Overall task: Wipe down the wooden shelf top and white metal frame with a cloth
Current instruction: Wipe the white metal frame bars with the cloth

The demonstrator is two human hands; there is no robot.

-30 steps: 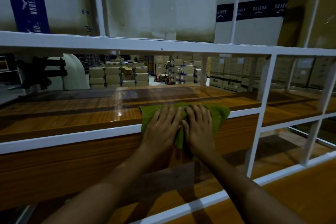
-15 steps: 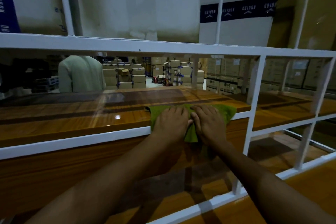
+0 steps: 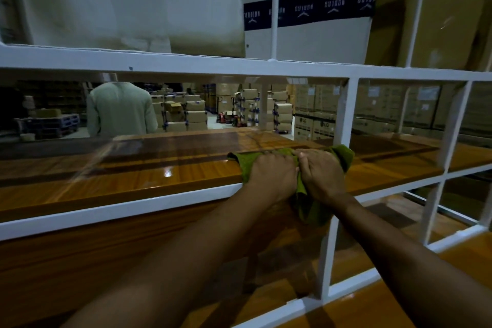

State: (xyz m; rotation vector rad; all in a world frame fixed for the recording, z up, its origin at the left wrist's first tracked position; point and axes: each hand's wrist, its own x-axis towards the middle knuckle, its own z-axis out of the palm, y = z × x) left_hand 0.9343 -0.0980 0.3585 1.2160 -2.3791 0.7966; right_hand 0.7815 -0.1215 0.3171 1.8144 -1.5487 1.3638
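A green cloth (image 3: 343,154) lies over the front edge of the glossy wooden shelf top (image 3: 159,168), right beside a white upright of the metal frame (image 3: 343,114). My left hand (image 3: 271,176) and my right hand (image 3: 322,174) sit side by side on the cloth, fingers curled down into it. Part of the cloth hangs below the white front rail (image 3: 119,208). The cloth's middle is hidden under my hands.
Large white and brown cardboard boxes (image 3: 314,8) stand on the shelf above. Behind the shelf a person in a light shirt (image 3: 121,109) stands with their back to me, among stacked cartons (image 3: 186,114). Lower wooden shelves (image 3: 452,287) lie at the bottom right.
Both hands have slid the cloth to the right along the shelf edge up to the white upright. The fingers went from flat to curled. The person behind came into view.
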